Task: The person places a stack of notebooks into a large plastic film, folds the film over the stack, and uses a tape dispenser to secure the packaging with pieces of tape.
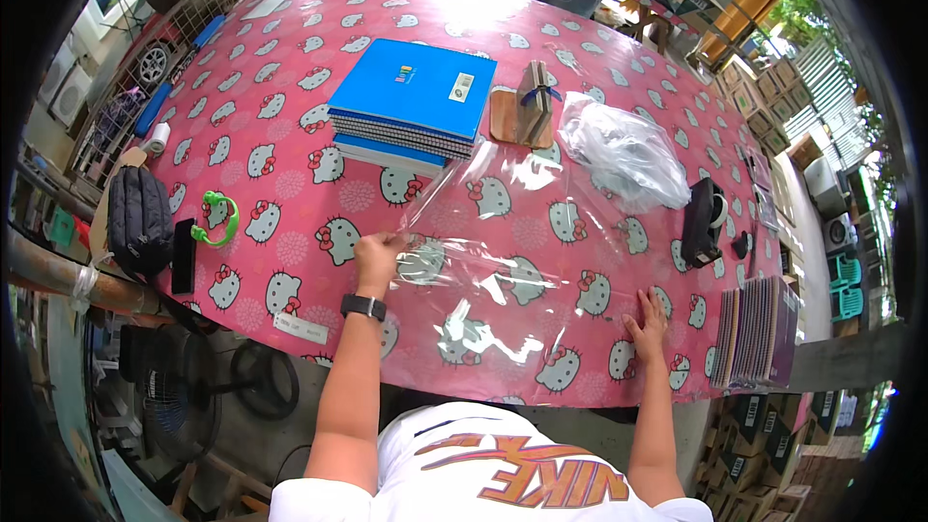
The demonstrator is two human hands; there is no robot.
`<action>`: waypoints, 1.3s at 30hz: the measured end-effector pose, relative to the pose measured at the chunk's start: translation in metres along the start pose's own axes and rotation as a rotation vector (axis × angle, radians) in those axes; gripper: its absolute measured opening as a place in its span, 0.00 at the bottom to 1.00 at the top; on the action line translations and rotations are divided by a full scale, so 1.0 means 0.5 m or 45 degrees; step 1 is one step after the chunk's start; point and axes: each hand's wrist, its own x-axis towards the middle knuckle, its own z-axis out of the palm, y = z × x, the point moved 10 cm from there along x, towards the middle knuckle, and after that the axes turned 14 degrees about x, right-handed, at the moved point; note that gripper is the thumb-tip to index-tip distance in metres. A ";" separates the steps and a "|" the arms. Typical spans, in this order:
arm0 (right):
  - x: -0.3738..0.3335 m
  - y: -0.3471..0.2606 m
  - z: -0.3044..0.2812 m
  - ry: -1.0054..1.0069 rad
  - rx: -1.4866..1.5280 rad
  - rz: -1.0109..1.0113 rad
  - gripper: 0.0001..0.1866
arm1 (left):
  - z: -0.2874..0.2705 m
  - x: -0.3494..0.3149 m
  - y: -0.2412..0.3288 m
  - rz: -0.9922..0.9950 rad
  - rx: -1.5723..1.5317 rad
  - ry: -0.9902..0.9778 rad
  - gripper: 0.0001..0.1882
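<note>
Clear plastic sheet (503, 280) lies spread over the near half of the pink cartoon-cat tablecloth (290, 116), so thin and glossy that the print shows straight through it, with bright streaks of glare and soft wrinkles running across. Its far edge lifts a little toward the stack of notebooks with blue covers (411, 101). The left hand (377, 256), a dark watch on its wrist, pinches the sheet's left edge between closed fingers. The right hand (648, 321) lies flat on the sheet's near right corner, fingers spread wide and pressing down. Beyond the sheet a crumpled clear plastic bag (623, 150) sits on the table; something pale seems to be inside, but I cannot tell what. Just left of it stands a small wooden holder (527, 106) with a flat piece upright in it. A black tape dispenser (703, 222) rests near the right edge, and a row of spiral notebooks (759, 329) lies fanned at the near right corner. At the left edge sit a black pouch (138, 217), a dark phone (184, 254) and a green ring-shaped thing (220, 217).
</note>
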 end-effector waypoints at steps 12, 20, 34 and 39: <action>0.132 -0.291 -0.003 0.254 0.262 -0.296 0.25 | 0.045 0.018 -0.067 -0.044 -0.393 -0.277 0.14; 0.452 -0.606 0.402 -0.521 1.840 0.428 0.35 | -0.095 -0.024 0.105 0.149 0.027 0.125 0.25; 0.109 -0.625 0.411 -1.011 2.731 0.329 0.46 | -0.028 0.025 0.099 -0.298 -1.450 -0.512 0.34; 0.159 -0.591 0.383 -1.181 2.565 0.456 0.43 | -0.087 -0.087 0.063 -0.304 -1.487 -0.398 0.32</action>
